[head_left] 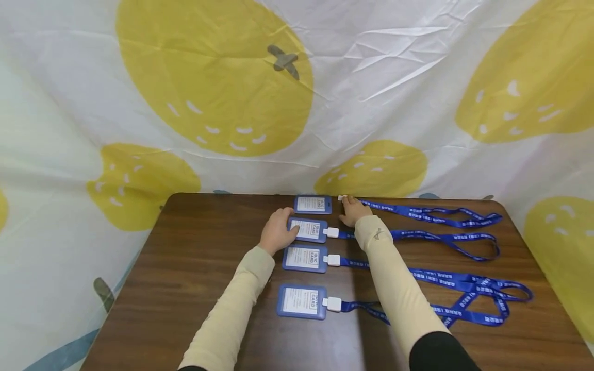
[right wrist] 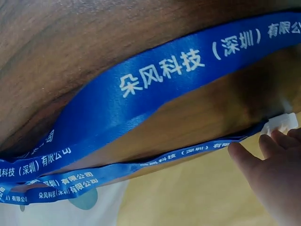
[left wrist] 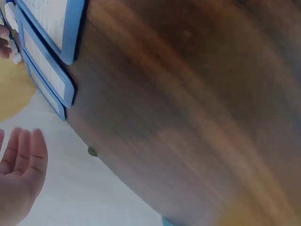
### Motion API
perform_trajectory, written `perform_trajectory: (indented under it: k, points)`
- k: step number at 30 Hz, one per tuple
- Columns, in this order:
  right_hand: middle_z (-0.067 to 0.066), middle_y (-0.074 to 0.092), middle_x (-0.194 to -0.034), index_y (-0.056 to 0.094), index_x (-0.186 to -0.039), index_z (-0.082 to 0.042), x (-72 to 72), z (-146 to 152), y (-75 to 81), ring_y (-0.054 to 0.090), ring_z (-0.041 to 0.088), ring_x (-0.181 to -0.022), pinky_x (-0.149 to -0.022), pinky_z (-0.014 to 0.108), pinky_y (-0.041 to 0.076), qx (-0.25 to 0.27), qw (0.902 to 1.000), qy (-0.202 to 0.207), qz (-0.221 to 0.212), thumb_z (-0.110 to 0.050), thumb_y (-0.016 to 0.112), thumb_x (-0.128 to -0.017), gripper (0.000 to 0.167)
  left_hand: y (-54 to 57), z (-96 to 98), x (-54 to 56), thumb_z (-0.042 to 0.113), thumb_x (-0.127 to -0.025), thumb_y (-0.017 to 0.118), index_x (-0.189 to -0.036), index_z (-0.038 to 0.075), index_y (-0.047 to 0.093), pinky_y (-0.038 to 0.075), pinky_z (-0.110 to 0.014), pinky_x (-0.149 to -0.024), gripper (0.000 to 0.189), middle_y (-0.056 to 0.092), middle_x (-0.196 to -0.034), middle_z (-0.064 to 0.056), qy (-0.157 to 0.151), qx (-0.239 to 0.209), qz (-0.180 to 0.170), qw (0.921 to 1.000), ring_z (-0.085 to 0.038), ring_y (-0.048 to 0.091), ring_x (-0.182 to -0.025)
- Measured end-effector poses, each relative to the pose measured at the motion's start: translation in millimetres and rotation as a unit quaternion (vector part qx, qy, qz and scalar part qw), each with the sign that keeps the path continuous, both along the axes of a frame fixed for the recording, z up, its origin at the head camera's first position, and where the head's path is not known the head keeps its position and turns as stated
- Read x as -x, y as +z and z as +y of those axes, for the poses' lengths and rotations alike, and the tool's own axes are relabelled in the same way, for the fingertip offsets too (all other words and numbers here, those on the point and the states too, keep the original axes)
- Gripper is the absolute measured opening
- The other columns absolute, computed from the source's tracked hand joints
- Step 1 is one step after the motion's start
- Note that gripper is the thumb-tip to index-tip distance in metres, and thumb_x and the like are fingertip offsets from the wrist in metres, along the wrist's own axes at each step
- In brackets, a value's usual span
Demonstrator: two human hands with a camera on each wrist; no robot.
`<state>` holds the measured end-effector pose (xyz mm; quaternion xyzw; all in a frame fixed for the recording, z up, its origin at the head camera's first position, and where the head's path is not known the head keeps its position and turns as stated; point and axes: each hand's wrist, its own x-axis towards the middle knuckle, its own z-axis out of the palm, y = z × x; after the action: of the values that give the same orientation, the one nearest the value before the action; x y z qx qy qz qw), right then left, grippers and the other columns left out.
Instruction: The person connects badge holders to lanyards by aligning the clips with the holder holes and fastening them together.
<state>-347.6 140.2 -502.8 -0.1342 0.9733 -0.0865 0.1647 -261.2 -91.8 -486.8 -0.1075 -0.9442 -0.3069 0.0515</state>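
Observation:
Four blue-framed ID card holders lie in a column on the table. My left hand [head_left: 277, 231] is beside the second card holder from the back [head_left: 308, 230], its fingers fairly straight in the left wrist view. The farthest card holder [head_left: 312, 204] lies apart from its lanyard, its slot bare. At that lanyard's end, my right hand [head_left: 355, 211] holds the white clip [right wrist: 281, 123]; the fingers partly hide it. The blue lanyard [head_left: 427, 212] trails right from this hand. White clips join the nearer holders, such as the front one [head_left: 301, 302], to their lanyards.
Other blue lanyards [head_left: 464, 285] stretch rightward over the brown wooden table [head_left: 199, 288], some passing under my right forearm. A white cloth with yellow fruit prints [head_left: 218, 77] hangs right behind the table's back edge.

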Motion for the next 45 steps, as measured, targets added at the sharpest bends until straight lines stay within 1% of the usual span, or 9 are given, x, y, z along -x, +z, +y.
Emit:
perform_trajectory:
  k: [3,7,11,15,20,25,34,39,45]
  points:
    - [0.021,0.023,-0.145,0.024,-0.141,0.001,0.2,1,-2.0,0.024,0.035,-0.132,-0.1,0.053,0.029,0.001,0.9999,0.003,0.013,-0.027,0.051,-0.091,0.064,-1.3,2.6,6.8,0.018,-0.083,0.06,-0.121,0.0,0.051,0.038,-0.039,-0.095,0.043,0.05,-0.121,-0.017,-0.024,0.049,0.003,0.9985,-0.03,0.045,-0.114]
    - [0.022,0.031,-0.141,0.033,-0.137,0.002,-0.6,2,-2.4,0.032,0.037,-0.127,-0.099,0.05,0.033,0.016,0.9986,0.021,0.046,-0.021,0.053,-0.089,0.057,-5.4,8.1,20.0,0.019,-0.087,0.055,-0.128,0.0,0.047,0.031,-0.037,-0.103,0.045,0.043,-0.132,-0.018,-0.04,0.116,-0.01,0.9924,-0.03,0.037,-0.124]
    - [0.022,0.035,-0.138,0.04,-0.133,0.002,-3.5,4,-3.2,0.036,0.037,-0.124,-0.097,0.048,0.036,0.017,0.9972,0.039,0.061,-0.018,0.054,-0.088,0.051,-7.1,15.2,29.4,0.022,-0.091,0.048,-0.134,0.003,0.042,0.029,-0.042,-0.104,0.047,0.037,-0.138,-0.018,-0.046,0.169,-0.066,0.9824,-0.031,0.034,-0.127]
    - [0.021,0.036,-0.136,0.044,-0.13,0.002,-7.1,6,-5.2,0.038,0.037,-0.122,-0.094,0.048,0.039,0.017,0.9965,0.043,0.07,-0.017,0.055,-0.086,0.048,-7.0,19.8,35.9,0.027,-0.094,0.042,-0.138,0.007,0.037,0.026,-0.045,-0.105,0.049,0.03,-0.143,-0.014,-0.04,0.215,-0.121,0.9683,-0.029,0.029,-0.131]
    - [0.02,0.034,-0.137,0.046,-0.129,0.001,-9.3,9,-7.6,0.038,0.037,-0.122,-0.094,0.047,0.039,0.021,0.9966,0.038,0.07,-0.018,0.057,-0.085,0.049,-6.7,24.4,42.3,0.031,-0.095,0.041,-0.14,0.009,0.034,0.023,-0.045,-0.106,0.051,0.026,-0.146,-0.012,-0.031,0.239,-0.148,0.9592,-0.026,0.025,-0.133]
    - [0.02,0.031,-0.141,0.045,-0.129,0.001,-9.4,8,-7.4,0.034,0.036,-0.126,-0.095,0.048,0.037,0.018,0.9981,0.03,0.051,-0.02,0.058,-0.086,0.05,-8.0,29.6,46.7,0.034,-0.095,0.041,-0.141,0.01,0.033,0.022,-0.047,-0.106,0.052,0.025,-0.147,-0.011,-0.041,0.259,-0.155,0.9525,-0.026,0.023,-0.134]
    - [0.022,0.022,-0.145,0.025,-0.142,-0.002,-10.9,6,-5.3,0.029,0.037,-0.129,-0.099,0.047,0.034,0.012,0.9992,0.037,0.01,-0.022,0.056,-0.088,0.065,-9.8,32.7,53.5,0.036,-0.095,0.041,-0.142,0.013,0.032,0.021,-0.051,-0.105,0.053,0.026,-0.147,-0.01,-0.042,0.277,-0.187,0.9414,-0.026,0.025,-0.133]
    - [0.022,0.023,-0.144,0.026,-0.143,-0.005,-11.9,7,-5.2,0.031,0.039,-0.127,-0.096,0.048,0.037,0.003,0.9989,0.043,0.02,-0.023,0.055,-0.088,0.064,-9.7,34.1,53.3,0.036,-0.095,0.041,-0.141,0.013,0.033,0.021,-0.052,-0.105,0.052,0.029,-0.145,-0.009,-0.042,0.276,-0.197,0.9397,-0.026,0.028,-0.132]
    - [0.018,0.026,-0.143,0.031,-0.141,-0.007,-11.0,6,-4.5,0.03,0.038,-0.127,-0.094,0.051,0.037,-0.009,0.9987,0.039,0.03,-0.027,0.054,-0.089,0.061,-14.2,33.9,54.1,0.036,-0.095,0.04,-0.139,0.011,0.037,0.022,-0.052,-0.105,0.051,0.031,-0.144,-0.009,-0.043,0.285,-0.188,0.9388,-0.024,0.029,-0.131]
